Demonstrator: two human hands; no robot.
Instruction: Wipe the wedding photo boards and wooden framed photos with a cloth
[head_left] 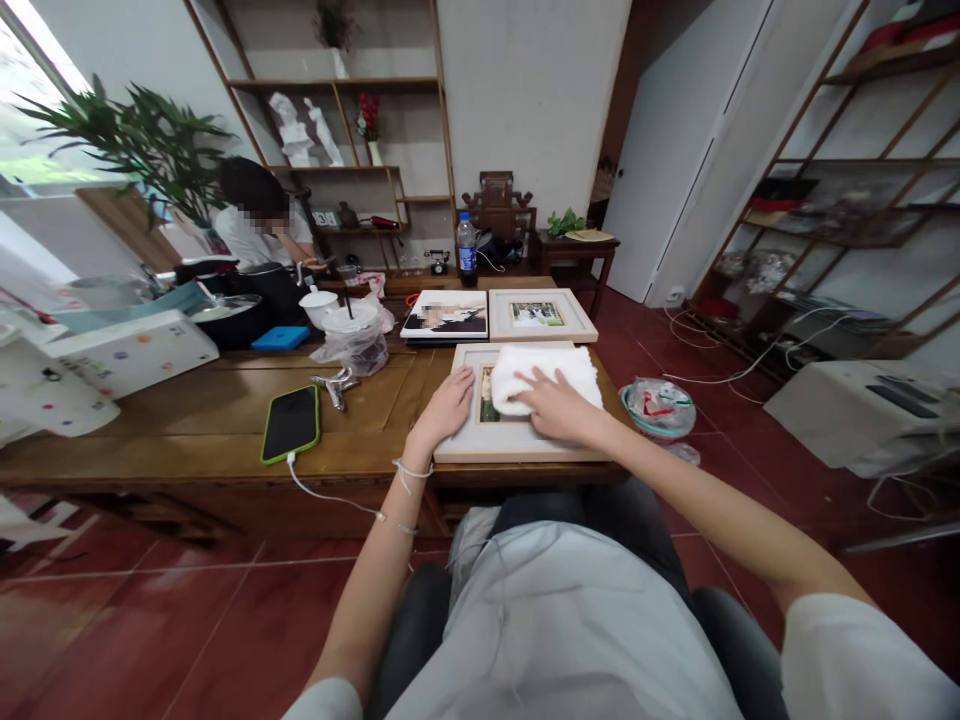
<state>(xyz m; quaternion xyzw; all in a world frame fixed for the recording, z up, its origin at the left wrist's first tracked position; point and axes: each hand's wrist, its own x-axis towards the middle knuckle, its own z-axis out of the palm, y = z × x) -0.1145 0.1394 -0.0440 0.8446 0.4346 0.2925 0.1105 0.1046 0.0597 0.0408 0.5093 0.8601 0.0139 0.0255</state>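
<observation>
A picture frame (472, 441) with a pale wooden edge and a wide mat lies flat at the table's front edge. On its left side rests my left hand (450, 402), fingers stretched out and holding nothing. A white cloth (576, 372) covers much of the frame's right half and part of the small picture in it. My right hand (556, 405) lies on the cloth with its fingers spread, pressing it flat against the frame. Behind stand a second framed picture (581, 316) and a photo book or print (445, 314) with a dark picture, both lying flat.
Left of the frame, a green-cased phone (291, 424) lies with its charging cable attached. A bagged drink cup (352, 335), a blue box (280, 338) and a bottle (466, 250) stand farther back. Another person (255, 222) sits at the far left. A bin (660, 405) is on the floor at right.
</observation>
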